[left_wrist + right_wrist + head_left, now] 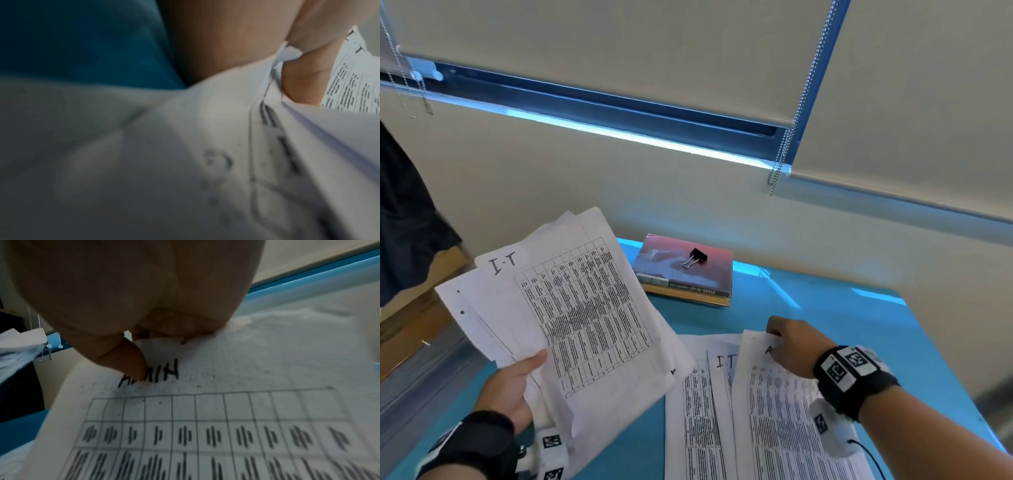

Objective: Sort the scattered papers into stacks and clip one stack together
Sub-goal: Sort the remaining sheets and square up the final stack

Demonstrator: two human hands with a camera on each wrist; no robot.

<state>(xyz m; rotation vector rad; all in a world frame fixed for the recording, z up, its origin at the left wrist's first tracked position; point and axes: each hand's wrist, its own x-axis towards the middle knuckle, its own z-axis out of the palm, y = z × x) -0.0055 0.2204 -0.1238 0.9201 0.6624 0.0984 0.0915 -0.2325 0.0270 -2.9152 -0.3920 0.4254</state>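
My left hand [517, 383] grips a loose bundle of printed sheets [571, 308] by its lower edge, lifted off the table; the top sheet is marked "I.T". The left wrist view shows the thumb [304, 84] pressed on those sheets [185, 146]. My right hand [791, 346] pinches the top edge of a sheet marked "ADMIN" [784, 411], thumb on top [131, 363] and fingers curled behind the paper [205, 418]. Beside it lies another "I.T" sheet [698, 404] on the blue table [842, 308]. A black binder clip [697, 257] sits on a stack of books [685, 270].
The books lie at the table's far edge against a beige wall. Roller blinds with bead chains [784, 150] hang above. A dark garment [404, 219] and a wooden surface [417, 308] are off the table's left side.
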